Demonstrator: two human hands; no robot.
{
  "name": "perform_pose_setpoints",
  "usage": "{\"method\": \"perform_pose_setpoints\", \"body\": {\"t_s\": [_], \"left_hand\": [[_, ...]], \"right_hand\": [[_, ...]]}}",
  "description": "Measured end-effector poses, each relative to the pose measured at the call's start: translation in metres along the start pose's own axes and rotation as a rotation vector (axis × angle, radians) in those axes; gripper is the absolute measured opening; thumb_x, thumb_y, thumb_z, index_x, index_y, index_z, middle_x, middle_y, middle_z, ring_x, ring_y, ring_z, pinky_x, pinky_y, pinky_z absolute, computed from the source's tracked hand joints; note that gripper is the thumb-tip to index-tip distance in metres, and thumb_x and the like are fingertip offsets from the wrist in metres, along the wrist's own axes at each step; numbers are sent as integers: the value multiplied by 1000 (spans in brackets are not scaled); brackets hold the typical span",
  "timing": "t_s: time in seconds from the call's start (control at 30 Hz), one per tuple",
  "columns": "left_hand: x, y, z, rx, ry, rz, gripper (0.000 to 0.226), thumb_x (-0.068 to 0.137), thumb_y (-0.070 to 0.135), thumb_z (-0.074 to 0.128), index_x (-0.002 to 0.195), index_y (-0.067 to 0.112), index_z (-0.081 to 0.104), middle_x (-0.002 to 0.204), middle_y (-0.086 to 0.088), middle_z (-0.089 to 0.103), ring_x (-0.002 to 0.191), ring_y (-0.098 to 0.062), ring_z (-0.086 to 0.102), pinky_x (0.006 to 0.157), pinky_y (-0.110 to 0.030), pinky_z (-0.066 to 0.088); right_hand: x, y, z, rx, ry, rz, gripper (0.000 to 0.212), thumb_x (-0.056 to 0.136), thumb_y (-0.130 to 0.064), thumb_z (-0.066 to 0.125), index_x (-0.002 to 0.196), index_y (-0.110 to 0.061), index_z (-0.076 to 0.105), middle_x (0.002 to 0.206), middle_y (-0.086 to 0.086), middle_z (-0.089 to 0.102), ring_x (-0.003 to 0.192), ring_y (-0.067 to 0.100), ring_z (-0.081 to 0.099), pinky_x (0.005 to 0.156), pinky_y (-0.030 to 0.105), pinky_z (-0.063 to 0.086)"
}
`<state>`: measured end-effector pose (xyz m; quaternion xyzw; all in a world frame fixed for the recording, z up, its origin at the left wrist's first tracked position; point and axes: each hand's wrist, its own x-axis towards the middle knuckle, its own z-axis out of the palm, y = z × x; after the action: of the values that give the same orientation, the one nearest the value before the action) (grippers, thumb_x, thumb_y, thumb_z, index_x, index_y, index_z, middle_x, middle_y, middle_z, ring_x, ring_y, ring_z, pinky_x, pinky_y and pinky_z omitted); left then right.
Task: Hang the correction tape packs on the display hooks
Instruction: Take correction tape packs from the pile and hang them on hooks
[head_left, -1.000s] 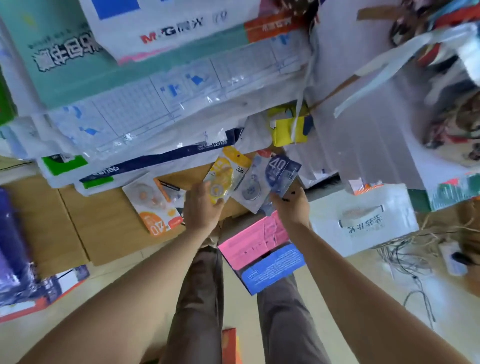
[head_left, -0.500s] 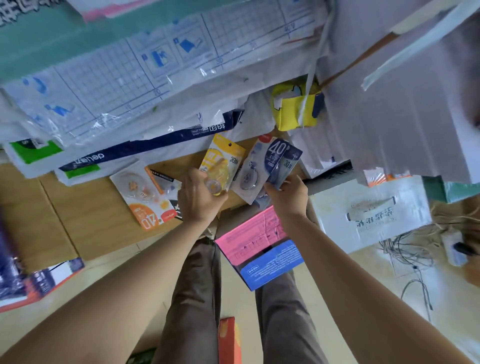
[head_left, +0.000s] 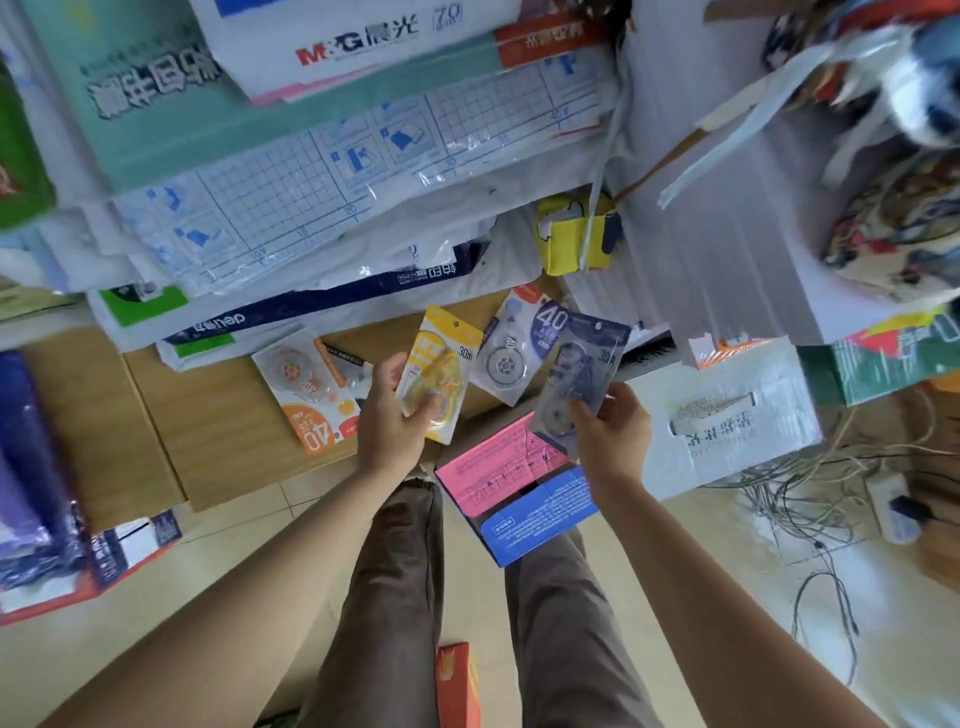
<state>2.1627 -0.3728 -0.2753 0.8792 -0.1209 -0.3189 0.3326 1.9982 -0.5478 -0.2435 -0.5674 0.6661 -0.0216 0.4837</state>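
My left hand (head_left: 390, 420) grips a yellow correction tape pack (head_left: 438, 370) marked 30m by its lower end. My right hand (head_left: 614, 431) pinches a dark blue correction tape pack (head_left: 579, 373), also marked 30m, held upright. Between the two, a white and blue pack marked 40 (head_left: 514, 345) lies on the brown cardboard surface (head_left: 208, 415). An orange and white pack marked 40 (head_left: 304, 387) lies flat to the left of my left hand. No display hooks are in view.
A pink and blue box (head_left: 519, 483) sits on my lap. Stacked paper reams (head_left: 311, 156) fill the top, with a yellow tape measure (head_left: 569, 241) beside them. A white carton (head_left: 727, 410) stands at right, tangled cables (head_left: 810, 499) on the floor.
My right hand has drawn the dark blue pack to the right, away from the white and blue pack, which now lies alone. The left hand still holds the yellow pack.
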Motion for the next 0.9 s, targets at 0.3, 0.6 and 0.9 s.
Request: {"method": "perform_pose_setpoints", "body": {"t_s": [0.3,0.6,0.9], "left_hand": [[-69,51,-67,-15,20,-120,51,72,42,73,117,18,70,109,1,73,102,-19,67,83,-36,52],[-142,135,-146,-223,277,-55,29,77,29,83,100,22,68,90,13,68,89,-15,63,72,-26,45],[-188,194,-268,-307,515,90,32,81,23,84,109,19,67,93,11,71,84,0,65,71,-20,47]], "right_hand": [[-65,-45,-57,-207,-134,-146,10,84,-18,67,80,-17,58,70,1,65,64,22,61,52,29,43],[-134,-129,-121,-317,-180,-435,5,87,-12,64,90,-16,64,71,1,64,59,18,57,45,19,33],[-191,-203,-158,-219,-142,-728,12,87,-21,72,97,-25,66,76,-7,70,66,16,67,56,33,55]]}}
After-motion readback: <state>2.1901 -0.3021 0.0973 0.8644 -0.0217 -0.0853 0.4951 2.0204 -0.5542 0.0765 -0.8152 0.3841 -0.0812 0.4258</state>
